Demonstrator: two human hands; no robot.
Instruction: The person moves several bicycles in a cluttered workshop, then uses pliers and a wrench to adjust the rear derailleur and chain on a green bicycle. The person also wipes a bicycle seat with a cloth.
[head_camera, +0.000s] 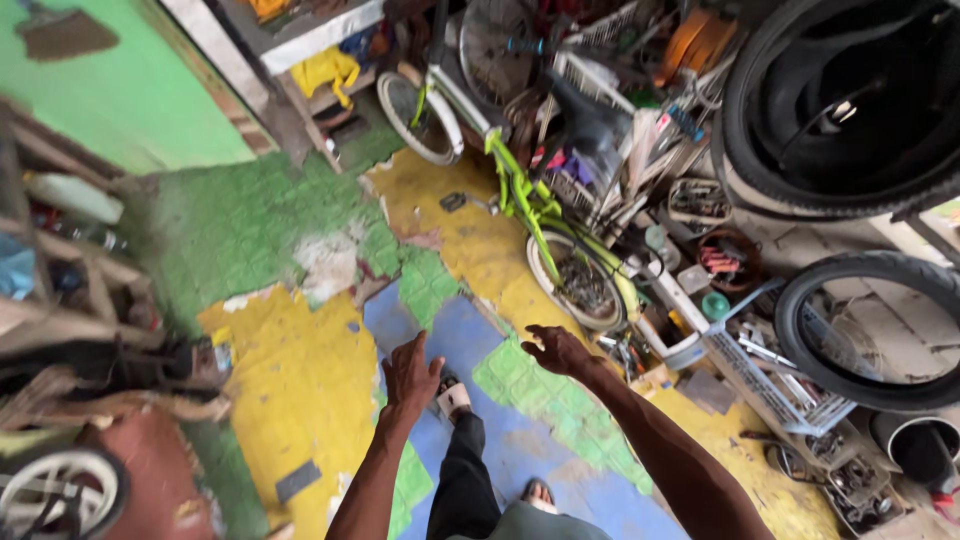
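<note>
My left hand (410, 372) is stretched out in front of me, fingers loosely apart, holding nothing. My right hand (557, 350) reaches forward and to the right, also empty with fingers spread. Both hover above a painted floor (300, 370) of yellow, green and blue patches. Nearest to my right hand is a small lime-green bicycle (535, 215) leaning among clutter, its rear wheel (578, 282) just beyond my fingertips. My legs in dark trousers and sandals (455, 395) show below the hands.
Large black tyres (850, 100) hang at the upper right, another tyre (870, 330) rests lower right. A white crate of tools (770, 375) and small containers crowd the right side. Wooden shelves (70, 260) and a small wheel (60, 490) stand at the left.
</note>
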